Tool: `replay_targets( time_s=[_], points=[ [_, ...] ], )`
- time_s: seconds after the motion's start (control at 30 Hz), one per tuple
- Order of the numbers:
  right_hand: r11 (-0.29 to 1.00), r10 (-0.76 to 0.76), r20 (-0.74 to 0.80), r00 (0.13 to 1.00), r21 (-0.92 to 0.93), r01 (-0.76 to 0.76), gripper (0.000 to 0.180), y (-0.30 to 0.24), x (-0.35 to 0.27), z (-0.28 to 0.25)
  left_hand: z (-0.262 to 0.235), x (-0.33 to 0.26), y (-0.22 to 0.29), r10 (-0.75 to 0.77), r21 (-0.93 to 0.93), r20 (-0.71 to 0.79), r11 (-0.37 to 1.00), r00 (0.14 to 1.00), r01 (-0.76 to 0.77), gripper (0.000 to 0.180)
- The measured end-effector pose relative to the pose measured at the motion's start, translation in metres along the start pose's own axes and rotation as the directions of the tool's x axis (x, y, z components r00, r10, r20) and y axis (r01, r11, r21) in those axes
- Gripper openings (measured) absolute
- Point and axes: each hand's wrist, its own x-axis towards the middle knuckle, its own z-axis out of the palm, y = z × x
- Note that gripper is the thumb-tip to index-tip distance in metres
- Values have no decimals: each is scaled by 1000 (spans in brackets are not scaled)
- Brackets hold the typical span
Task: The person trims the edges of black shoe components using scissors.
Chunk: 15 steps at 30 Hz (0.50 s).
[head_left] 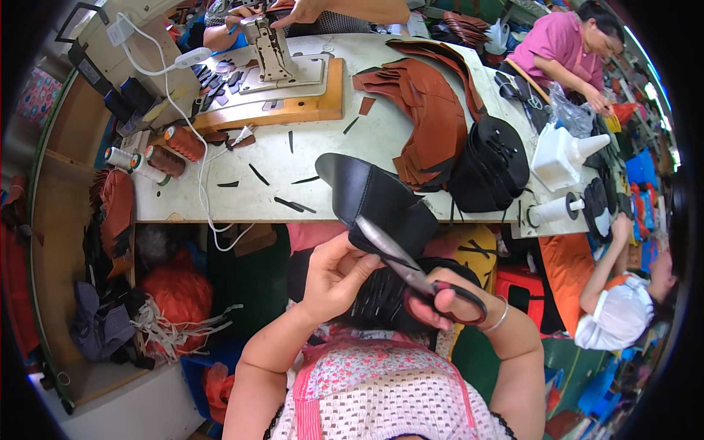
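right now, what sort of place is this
Probably a leather-goods sewing workshop: a sewing machine stands on a white table, with thread spools and stacked brown leather-like pieces around it.

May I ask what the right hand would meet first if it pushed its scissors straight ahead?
Probably the curved black piece held in the left hand, though depth is unclear.
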Motion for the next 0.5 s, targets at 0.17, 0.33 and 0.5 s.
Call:
replay_targets(
  time_s=[0.17,0.33,0.5],
  points=[
    [758,-630,-602,491,-614,219,31,-24,-25,-21,15,8,17,-60,-19,-28,998,998,60,27],
    [821,-570,-565,596,-367,437,36,-59,-37,-1,58,27,24,-9,137,300,990,954,-34,18],
    [580,-810,-582,73,-775,251,27,-110,-90,-7,72,28,9,159,266,246,938,956,-224,15]
  ],
)
